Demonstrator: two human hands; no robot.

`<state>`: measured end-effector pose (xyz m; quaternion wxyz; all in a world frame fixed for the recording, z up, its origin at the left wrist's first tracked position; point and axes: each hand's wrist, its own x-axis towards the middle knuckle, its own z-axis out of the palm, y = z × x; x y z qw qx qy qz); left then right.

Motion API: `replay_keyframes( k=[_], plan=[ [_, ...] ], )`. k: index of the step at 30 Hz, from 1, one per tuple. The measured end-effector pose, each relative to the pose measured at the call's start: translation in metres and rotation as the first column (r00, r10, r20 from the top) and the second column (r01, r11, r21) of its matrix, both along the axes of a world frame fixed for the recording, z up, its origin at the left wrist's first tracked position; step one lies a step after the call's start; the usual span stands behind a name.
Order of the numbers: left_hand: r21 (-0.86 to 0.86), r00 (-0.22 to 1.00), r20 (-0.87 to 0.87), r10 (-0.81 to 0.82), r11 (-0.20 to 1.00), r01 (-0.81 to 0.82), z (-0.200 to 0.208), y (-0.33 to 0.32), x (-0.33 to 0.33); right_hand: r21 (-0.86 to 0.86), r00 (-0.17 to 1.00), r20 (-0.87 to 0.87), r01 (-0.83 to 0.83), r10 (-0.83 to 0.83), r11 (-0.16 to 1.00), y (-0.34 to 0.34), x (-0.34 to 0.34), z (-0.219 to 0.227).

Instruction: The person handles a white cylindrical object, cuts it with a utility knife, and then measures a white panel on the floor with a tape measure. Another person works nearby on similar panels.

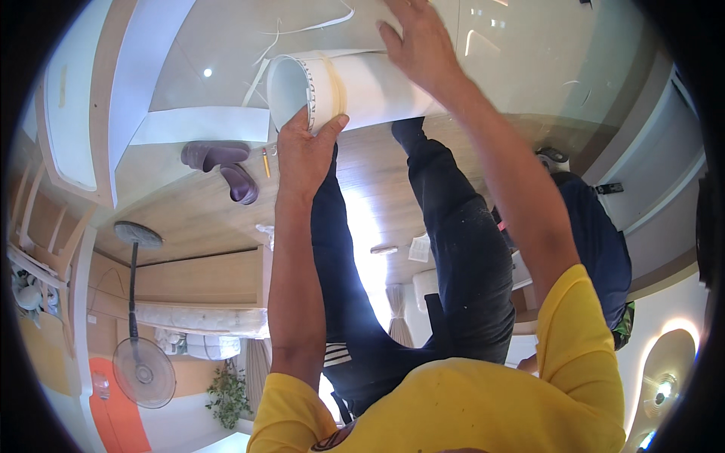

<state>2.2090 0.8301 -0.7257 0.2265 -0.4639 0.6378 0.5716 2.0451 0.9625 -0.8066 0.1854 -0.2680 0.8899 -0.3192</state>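
A thick white roll of sheet material (374,89) lies crosswise in front of me, a yellowish tape band (333,84) around it near its open left end. My left hand (303,155) grips the rim of that end, thumb on the outside by the band and fingers reaching into the hollow, where they are partly hidden. Over the roll's right part is my right hand (424,54), its fingers stretched out and apart, holding nothing. Whether its palm touches the roll I cannot tell.
A flat white strip (204,125) and thin curled offcuts (317,26) lie on the glossy floor. Dark slippers (215,156) and an orange stick-like tool (266,163) sit to the left. A standing fan (143,371) is lower left; another person in dark clothing (596,245) is at right.
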Motion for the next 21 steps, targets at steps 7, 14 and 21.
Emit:
replay_keyframes(
  k=[7, 14, 21],
  plan=[
    [-0.033, 1.0, -0.02, 0.023, 0.999, -0.023, 0.009, 0.019, 0.0, 0.18, 0.742, 0.56, 0.326, -0.369, 0.928, -0.032, 0.07, 0.069],
    [-0.088, 0.997, -0.048, -0.062, 0.994, 0.058, 0.023, 0.035, 0.005, 0.233, 0.582, 0.678, 0.409, -0.449, 0.882, -0.035, 0.068, 0.074],
    [-0.207, 0.953, -0.093, -0.289, 0.942, 0.266, 0.021, 0.05, 0.018, 0.412, 0.186, 0.818, 0.47, -0.544, 0.78, -0.015, 0.057, 0.087]
  ],
)
